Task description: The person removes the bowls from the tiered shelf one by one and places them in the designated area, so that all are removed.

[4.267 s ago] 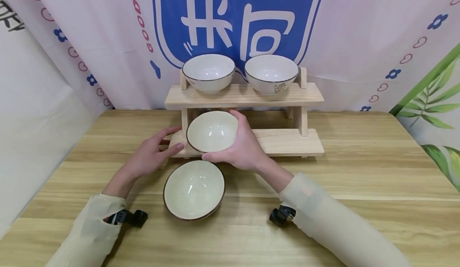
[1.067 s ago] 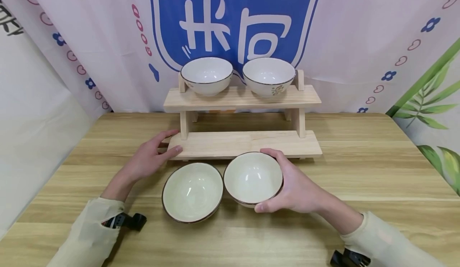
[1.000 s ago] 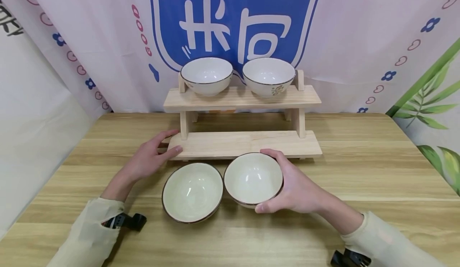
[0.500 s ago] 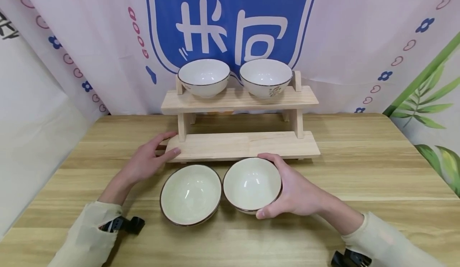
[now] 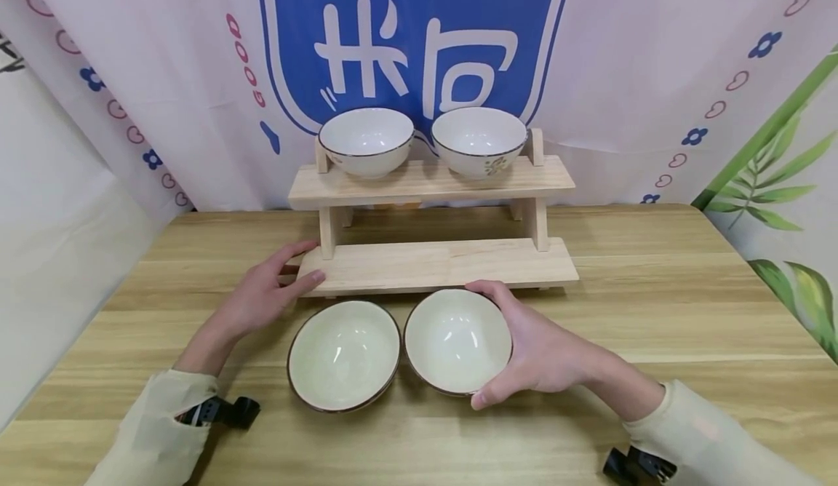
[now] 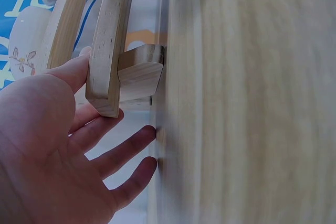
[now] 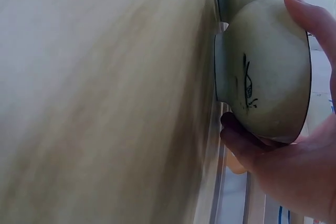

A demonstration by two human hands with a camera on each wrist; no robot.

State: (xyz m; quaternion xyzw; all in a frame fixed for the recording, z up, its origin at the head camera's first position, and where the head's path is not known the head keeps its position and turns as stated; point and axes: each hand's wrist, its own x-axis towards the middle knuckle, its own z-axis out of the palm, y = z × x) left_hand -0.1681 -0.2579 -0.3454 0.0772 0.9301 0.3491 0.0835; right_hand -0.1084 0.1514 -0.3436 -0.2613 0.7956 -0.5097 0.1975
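In the head view my right hand (image 5: 537,344) grips a cream bowl (image 5: 455,340) with a dark rim by its right side, thumb at the front and fingers at the back. The right wrist view shows the bowl's foot (image 7: 223,69) down at the tabletop. Close on its left sits a matching cream bowl (image 5: 343,359). My left hand (image 5: 258,293) holds the left end of the two-tier wooden stand's lower board (image 5: 432,264); in the left wrist view the thumb lies on top and the forefinger under the board end (image 6: 105,95).
Two white patterned bowls, a left one (image 5: 366,144) and a right one (image 5: 478,144), stand on the stand's upper board (image 5: 425,184). A printed curtain (image 5: 609,78) hangs behind the wooden table (image 5: 655,289).
My right hand has brought its bowl from the lower board to the table, right of the other bowl. In the last second it barely moves. My left hand stays at the stand.
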